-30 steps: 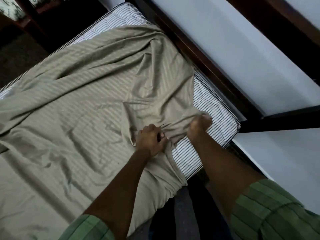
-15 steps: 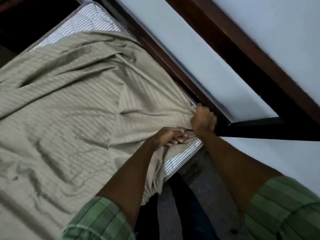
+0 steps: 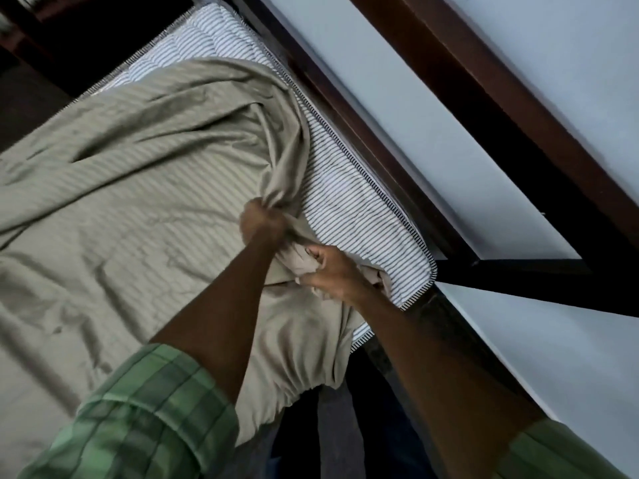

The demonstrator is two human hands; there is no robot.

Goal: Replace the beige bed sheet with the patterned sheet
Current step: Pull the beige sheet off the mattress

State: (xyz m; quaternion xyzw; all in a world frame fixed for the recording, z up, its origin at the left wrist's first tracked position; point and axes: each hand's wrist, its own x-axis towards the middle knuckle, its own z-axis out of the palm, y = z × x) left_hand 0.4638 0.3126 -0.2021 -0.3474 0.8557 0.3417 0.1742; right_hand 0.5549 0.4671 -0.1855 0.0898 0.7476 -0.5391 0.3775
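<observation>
The beige bed sheet [image 3: 138,188] lies rumpled over most of the striped mattress [image 3: 349,198]. Its right edge is peeled back, so a bare strip of mattress shows along the wall side and at the far end. My left hand [image 3: 261,223] grips a gathered bunch of the sheet, raised a little off the mattress. My right hand [image 3: 332,274] grips a wad of the same sheet just beside it, near the mattress corner. The sheet's elastic hem [image 3: 301,388] hangs over the near edge. No patterned sheet is in view.
A dark wooden bed frame [image 3: 380,157] runs along the mattress against a pale wall [image 3: 432,133] with dark wooden trim [image 3: 518,108]. Dark floor [image 3: 345,426] shows below the near corner, between my arms. Dim furniture stands at the top left.
Both hands have pulled the sheet away from the wall-side corner toward the bed's middle. More striped mattress is bare along the right edge. My right hand has left the corner and now bunches cloth beside the left.
</observation>
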